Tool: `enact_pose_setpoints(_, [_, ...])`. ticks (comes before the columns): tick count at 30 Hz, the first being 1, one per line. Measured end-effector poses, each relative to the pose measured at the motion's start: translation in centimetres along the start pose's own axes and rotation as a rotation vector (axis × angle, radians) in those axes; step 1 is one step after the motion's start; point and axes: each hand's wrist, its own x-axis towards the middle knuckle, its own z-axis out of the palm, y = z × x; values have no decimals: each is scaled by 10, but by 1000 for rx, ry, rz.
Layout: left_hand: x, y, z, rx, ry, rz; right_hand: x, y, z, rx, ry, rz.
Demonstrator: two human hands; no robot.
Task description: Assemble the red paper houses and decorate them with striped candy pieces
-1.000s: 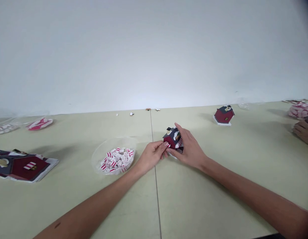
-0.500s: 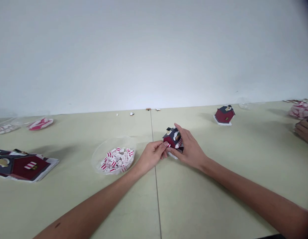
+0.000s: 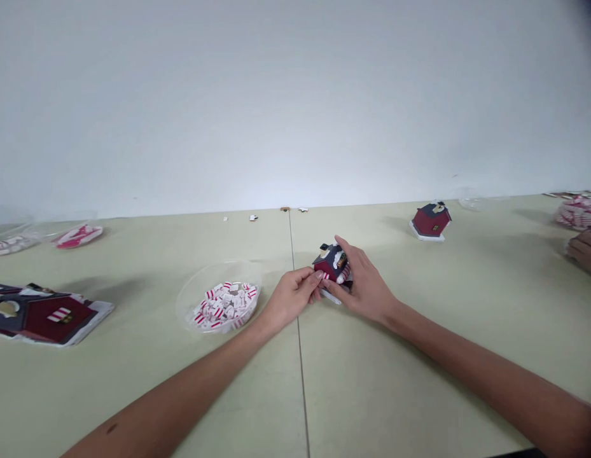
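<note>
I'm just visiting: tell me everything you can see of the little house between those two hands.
The little house has a dark red wall, a dark grey roof with white snow-like patches, a pale chimney with a dark top, and a white base. A red-and-white striped piece shows on the wall. Its material is unclear. It sits roof up; the right hand wraps its right side, and the left hand's fingertips touch its left.

Bowl [image 3: 194,285] left of middle house [image 3: 330,259] — second house [image 3: 429,222] behind, right.
</note>
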Motion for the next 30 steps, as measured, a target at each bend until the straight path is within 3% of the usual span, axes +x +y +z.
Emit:
enact_pose_setpoints(9, [-2, 3, 0, -29, 20, -7, 0, 12, 1, 93, -26, 58])
enact_pose_setpoints(16, [-7, 5, 4, 227, 245, 139, 2, 25, -5, 210, -117, 6])
enact_pose_setpoints(20, [-11, 8, 5, 291, 135, 237, 1, 28, -5, 205, -136, -91])
enact_pose_setpoints(25, [-12, 3, 3, 340, 6, 380, 2, 30, -7, 253, -167, -331])
enact_pose_setpoints(30, [-12, 2, 0, 385, -26, 481, 5, 30, -14, 154, -161, -458])
